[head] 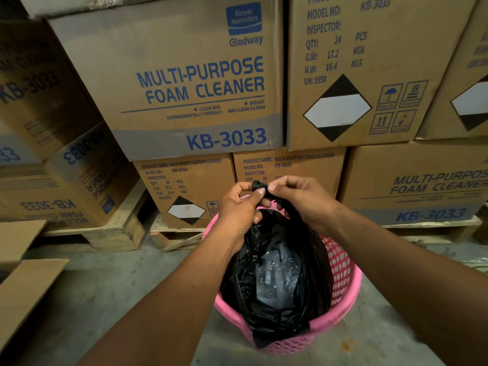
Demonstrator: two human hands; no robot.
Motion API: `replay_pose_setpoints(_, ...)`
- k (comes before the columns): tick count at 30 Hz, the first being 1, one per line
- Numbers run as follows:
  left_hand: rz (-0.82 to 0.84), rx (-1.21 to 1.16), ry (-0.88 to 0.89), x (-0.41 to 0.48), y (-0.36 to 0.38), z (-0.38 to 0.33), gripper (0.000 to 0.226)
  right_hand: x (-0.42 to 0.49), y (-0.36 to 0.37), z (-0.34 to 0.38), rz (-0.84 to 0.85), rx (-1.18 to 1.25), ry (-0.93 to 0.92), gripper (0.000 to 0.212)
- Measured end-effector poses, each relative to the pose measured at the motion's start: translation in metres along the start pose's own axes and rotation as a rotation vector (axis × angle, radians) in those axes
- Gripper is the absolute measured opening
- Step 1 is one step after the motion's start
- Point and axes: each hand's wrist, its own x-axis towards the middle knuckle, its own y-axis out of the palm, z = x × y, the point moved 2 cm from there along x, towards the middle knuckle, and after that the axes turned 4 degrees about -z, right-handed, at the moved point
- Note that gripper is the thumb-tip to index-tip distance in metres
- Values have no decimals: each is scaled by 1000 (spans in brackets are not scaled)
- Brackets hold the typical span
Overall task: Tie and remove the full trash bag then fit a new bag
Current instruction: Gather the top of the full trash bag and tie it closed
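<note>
A full black trash bag point(277, 276) sits inside a round pink perforated bin point(343, 294) on the concrete floor. The bag's top is gathered into two strips that meet in a small knot point(258, 186) above the bin. My left hand point(237, 207) pinches the knot from the left, fingers closed on the plastic. My right hand point(298, 196) pinches it from the right, with one strip of bag running down beneath the palm. Shiny clear plastic waste shows through the gap in the bag. No new bag is in view.
Stacked cardboard cartons point(190, 83) marked foam cleaner stand on wooden pallets point(124, 233) directly behind the bin. Flattened cardboard point(23, 291) lies on the floor at left. Bare concrete floor point(111, 286) spreads in front and to the sides.
</note>
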Motion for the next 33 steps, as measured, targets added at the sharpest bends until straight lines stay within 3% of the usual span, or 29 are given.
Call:
replay_pose_setpoints(7, 20, 178, 149, -2, 7, 6, 3, 14, 0, -8, -318, -175, -40, 18)
replay_pose_setpoints(11, 11, 512, 352, -5, 0, 12, 3, 13, -6, -9, -462, -230, -78, 14)
replay_pose_setpoints(13, -4, 543, 413, -7, -1, 12, 3, 14, -8, -12, -401, -304, -107, 14)
replay_pose_setpoints(17, -80, 536, 399, -2, -8, 7, 6, 2, 0, -11, -76, -488, -33, 19)
replay_pose_setpoints(21, -92, 542, 344, 6, -14, 5, 8, -10, 12, -4, 115, -571, -45, 7)
replay_pose_setpoints(27, -30, 420, 173, 7, -10, 9, 10, -6, 5, -3, 72, -798, -111, 11)
replay_pose_setpoints(30, -31, 354, 104, 8, -9, 11, 13, -4, 2, -6, -40, -885, -233, 28)
replay_pose_setpoints(33, -36, 357, 45, 7, -10, 12, 16, -6, -1, -9, -96, -902, -335, 14)
